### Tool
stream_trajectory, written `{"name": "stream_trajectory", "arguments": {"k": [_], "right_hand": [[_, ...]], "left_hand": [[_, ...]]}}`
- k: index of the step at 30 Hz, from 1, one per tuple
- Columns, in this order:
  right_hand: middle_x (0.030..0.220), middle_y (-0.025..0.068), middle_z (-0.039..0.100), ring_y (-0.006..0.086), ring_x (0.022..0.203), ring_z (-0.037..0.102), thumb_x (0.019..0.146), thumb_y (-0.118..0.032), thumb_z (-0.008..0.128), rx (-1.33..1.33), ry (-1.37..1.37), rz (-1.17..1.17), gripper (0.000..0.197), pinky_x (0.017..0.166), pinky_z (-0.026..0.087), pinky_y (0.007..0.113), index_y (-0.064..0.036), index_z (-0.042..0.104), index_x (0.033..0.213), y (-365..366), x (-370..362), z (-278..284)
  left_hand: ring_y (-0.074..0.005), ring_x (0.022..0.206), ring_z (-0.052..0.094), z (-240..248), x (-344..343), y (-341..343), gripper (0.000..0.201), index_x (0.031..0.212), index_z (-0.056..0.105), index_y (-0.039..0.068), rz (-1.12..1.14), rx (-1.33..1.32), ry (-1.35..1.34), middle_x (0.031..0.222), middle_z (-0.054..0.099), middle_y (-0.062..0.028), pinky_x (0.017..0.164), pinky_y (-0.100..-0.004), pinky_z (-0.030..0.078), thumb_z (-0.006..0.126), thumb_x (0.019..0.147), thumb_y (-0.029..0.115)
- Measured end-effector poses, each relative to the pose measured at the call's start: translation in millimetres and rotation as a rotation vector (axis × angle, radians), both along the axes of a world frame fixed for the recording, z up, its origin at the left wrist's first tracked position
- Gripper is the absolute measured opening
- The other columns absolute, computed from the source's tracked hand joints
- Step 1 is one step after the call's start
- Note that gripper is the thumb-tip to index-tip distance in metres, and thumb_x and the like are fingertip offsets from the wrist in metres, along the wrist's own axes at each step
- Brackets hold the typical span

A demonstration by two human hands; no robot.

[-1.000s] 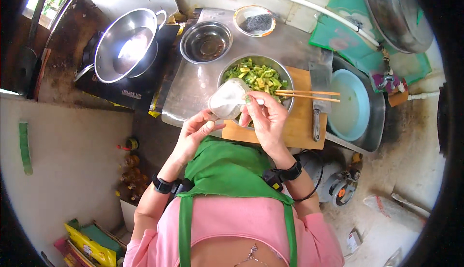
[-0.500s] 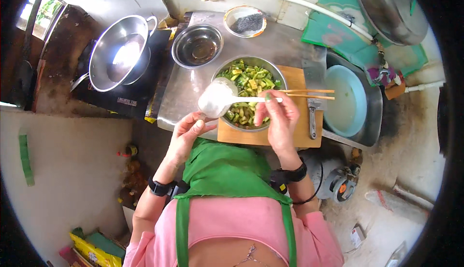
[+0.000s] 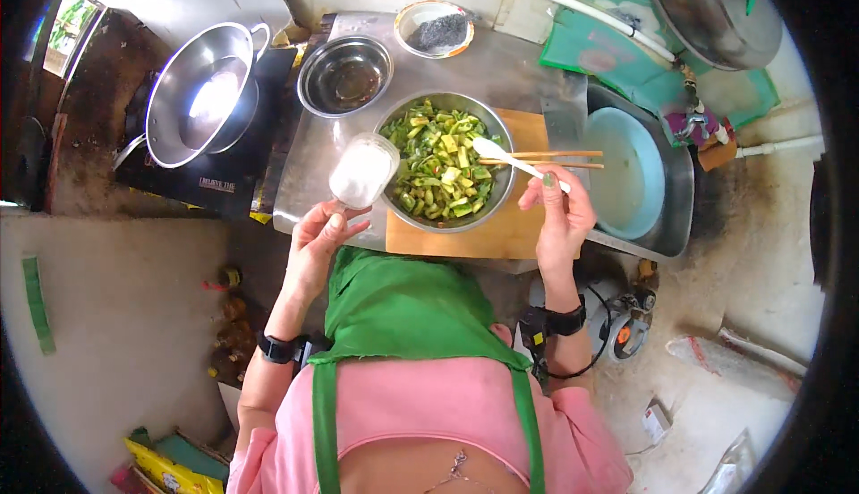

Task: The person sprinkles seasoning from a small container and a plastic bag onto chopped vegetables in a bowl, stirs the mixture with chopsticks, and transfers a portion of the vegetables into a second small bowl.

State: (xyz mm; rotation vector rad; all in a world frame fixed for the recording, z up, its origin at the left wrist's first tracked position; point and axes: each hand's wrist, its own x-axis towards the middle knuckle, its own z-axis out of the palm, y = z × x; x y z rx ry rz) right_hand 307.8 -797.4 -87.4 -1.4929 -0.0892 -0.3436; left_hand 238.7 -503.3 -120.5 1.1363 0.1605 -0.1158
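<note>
My left hand [image 3: 320, 242] grips a small clear container of white powder [image 3: 362, 172], tilted beside the left rim of the metal bowl. In my right hand [image 3: 561, 217] is a white plastic spoon [image 3: 519, 165], its handle pinched between the fingers. The spoon's bowl, with what looks like white powder on it, hangs over the right side of chopped green vegetables [image 3: 438, 158]. They fill a round metal bowl [image 3: 386, 200] on a wooden cutting board [image 3: 528, 217]. Wooden chopsticks [image 3: 559, 154] lean over the bowl's right rim, just beyond the spoon.
A wide metal pan [image 3: 201, 105] sits on a black cooker [image 3: 228, 172] at left. Behind the bowl stand a metal basin [image 3: 344, 78] and a bowl with a dark scouring pad [image 3: 438, 33]. At right, a cleaver [image 3: 562, 123] lies near a sink [image 3: 677, 217] holding a light blue basin [image 3: 626, 172].
The spoon has come away from the container and moved right, over the vegetables, with my right hand. My left hand and the container have shifted slightly left.
</note>
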Motion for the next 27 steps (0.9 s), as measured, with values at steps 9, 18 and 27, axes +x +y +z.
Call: {"name": "stream_trajectory", "arguments": {"k": [9, 18, 27], "right_hand": [[0.077, 0.0065, 0.058, 0.0107, 0.062, 0.055, 0.091, -0.009, 0.05, -0.007, 0.042, 0.072, 0.016, 0.058, 0.047, 0.023, 0.0021, 0.057, 0.102, 9, 1, -22], [0.082, 0.0095, 0.051, 0.0247, 0.074, 0.057, 0.069, 0.0, 0.056, -0.827, -0.532, 0.385, 0.032, 0.063, 0.049, 0.034, -0.0044, 0.055, 0.101, 122, -17, 14], [0.097, 0.0138, 0.06, 0.0265, 0.086, 0.059, 0.074, 0.008, 0.056, -0.722, -0.521, 0.488, 0.036, 0.075, 0.048, 0.035, -0.0024, 0.059, 0.108, 204, -37, 42]], "left_hand": [[-0.0271, 0.109, 0.054, 8, -1, -17, 0.018, 0.097, 0.055, 0.002, 0.001, 0.03, 0.024, 0.11, 0.058, -0.0113, 0.092, -0.0414, 0.045, 0.05, 0.092, 0.018], [-0.0187, 0.102, 0.056, 7, -13, -6, 0.017, 0.091, 0.055, 0.004, 0.027, -0.198, 0.058, 0.098, 0.059, -0.0044, 0.094, -0.0388, 0.044, 0.052, 0.091, 0.021], [-0.0267, 0.106, 0.055, 19, -74, 115, 0.026, 0.103, 0.053, 0.001, 0.326, -0.228, 0.025, 0.108, 0.057, -0.0114, 0.093, -0.0416, 0.045, 0.05, 0.092, 0.025]]}}
